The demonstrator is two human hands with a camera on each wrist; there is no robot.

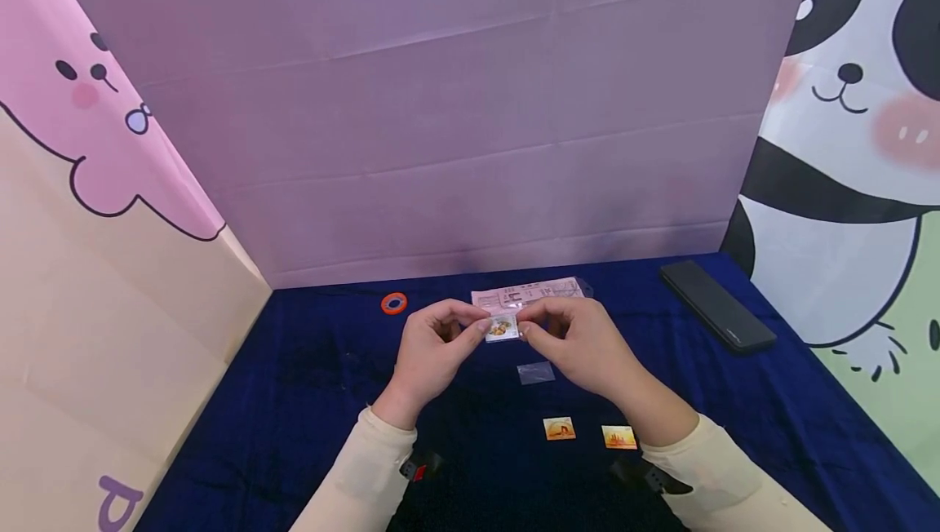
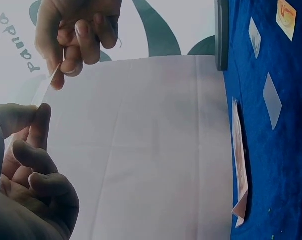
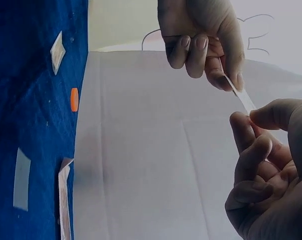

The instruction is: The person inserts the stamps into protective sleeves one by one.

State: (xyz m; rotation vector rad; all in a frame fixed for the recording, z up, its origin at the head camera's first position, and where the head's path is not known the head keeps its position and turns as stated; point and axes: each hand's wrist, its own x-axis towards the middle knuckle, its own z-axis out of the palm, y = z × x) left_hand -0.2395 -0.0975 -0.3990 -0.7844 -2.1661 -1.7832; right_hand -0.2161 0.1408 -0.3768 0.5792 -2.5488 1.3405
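A small white card [image 1: 503, 327] with a coloured picture is held up between both hands over the blue cloth. My left hand [image 1: 436, 348] pinches its left edge between thumb and index finger. On the opposite edge, the thumb and forefinger of my right hand [image 1: 583, 344] do the same. From the right wrist view the card [image 3: 244, 99] appears nearly edge-on, as a thin pale strip. Just below the hands lies a clear plastic sleeve [image 1: 536, 373]. Two small orange-and-yellow picture cards, a left one [image 1: 560, 428] and a right one [image 1: 619, 437], lie nearer me.
Behind the hands lies a pink printed paper [image 1: 529, 294] in clear plastic. An orange ring-shaped roll [image 1: 393, 303] is at the back left, and a long black case [image 1: 716, 306] at the back right. A plain curtain [image 1: 470, 124] rises behind the blue-covered table [image 1: 294, 426].
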